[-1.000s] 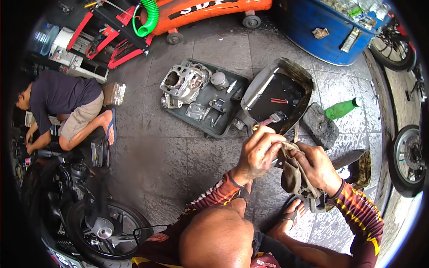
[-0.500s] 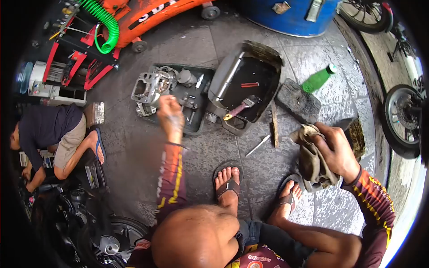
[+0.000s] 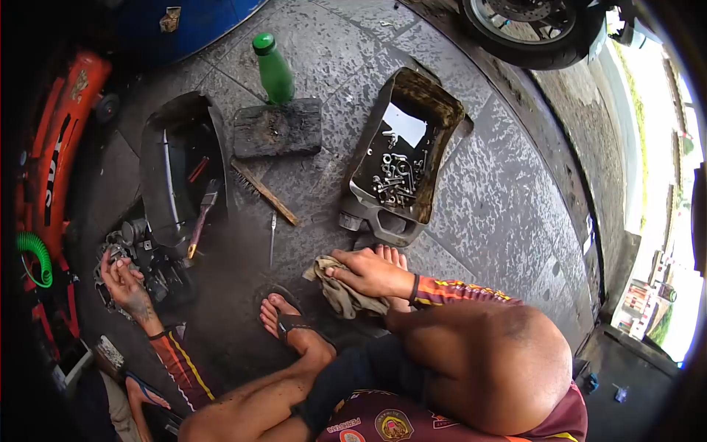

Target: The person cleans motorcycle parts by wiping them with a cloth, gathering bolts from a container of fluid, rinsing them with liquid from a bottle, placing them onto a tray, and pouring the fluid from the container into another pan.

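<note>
A crumpled, dirty cloth rag (image 3: 340, 296) is gripped in my right hand (image 3: 372, 272), held low above the floor near my feet. At the far left, my left hand (image 3: 127, 287) is over the edge of a tray of metal engine parts (image 3: 158, 283). Its fingers are half curled and a little apart, and I make out nothing held in them. Beside that tray lies a dark plastic bin (image 3: 152, 191) with a paintbrush (image 3: 201, 217) across its near side. A second bin (image 3: 383, 132), holding several bolts and nuts (image 3: 395, 177), sits beyond my right hand.
A green bottle (image 3: 276, 74) stands by a blackened block (image 3: 276, 129). A wire brush (image 3: 265, 193) and thin screwdriver-like tool (image 3: 272, 239) lie on the paving. Motorcycle wheel (image 3: 523, 29) is at upper right, orange equipment (image 3: 62, 140) at left. Another person's foot (image 3: 147, 394) shows at lower left.
The view has swung right, bringing the bin of bolts into sight. The rag stays in my right hand. My left hand remains by the engine parts, its fingers looser than before.
</note>
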{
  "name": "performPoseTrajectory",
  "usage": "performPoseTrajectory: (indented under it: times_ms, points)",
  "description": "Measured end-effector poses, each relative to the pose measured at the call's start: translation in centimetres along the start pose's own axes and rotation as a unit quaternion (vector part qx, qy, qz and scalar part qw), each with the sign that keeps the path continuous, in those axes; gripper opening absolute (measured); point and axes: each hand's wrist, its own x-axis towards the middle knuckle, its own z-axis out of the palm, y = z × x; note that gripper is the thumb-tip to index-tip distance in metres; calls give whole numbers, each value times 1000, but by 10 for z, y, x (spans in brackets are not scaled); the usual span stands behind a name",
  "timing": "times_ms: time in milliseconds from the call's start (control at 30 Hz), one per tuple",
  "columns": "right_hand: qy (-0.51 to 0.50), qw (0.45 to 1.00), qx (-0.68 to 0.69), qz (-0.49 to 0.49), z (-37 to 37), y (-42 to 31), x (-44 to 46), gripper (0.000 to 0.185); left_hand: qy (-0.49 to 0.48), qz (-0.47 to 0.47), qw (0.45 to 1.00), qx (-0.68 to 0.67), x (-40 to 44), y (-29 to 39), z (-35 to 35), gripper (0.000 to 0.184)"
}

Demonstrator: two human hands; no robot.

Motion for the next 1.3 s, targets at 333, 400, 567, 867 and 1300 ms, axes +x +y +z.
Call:
performPoseTrajectory:
  times_ms: [333, 400, 567, 867, 1300]
  points:
    - [-104, 984, -13, -146, -46, 5, -12, 23, -422, 228, 866, 140, -23, 209, 63, 27]
    - [24, 983, 6, -184, -99, 7, -15, 19, -541, 254, 791, 127, -28, 234, 83, 27]
    - [117, 944, -294, -89, -205, 80, 42, 50, -648, 260, 713, 66, -73, 255, 161, 28]
    - [0, 901, -431, -52, -187, 118, 93, 53, -557, -69, 828, -5, -174, 162, 352, 49]
    - [-88, 934, -282, 201, -153, 114, 36, 69, -599, -149, 761, 202, -191, 166, 391, 56]
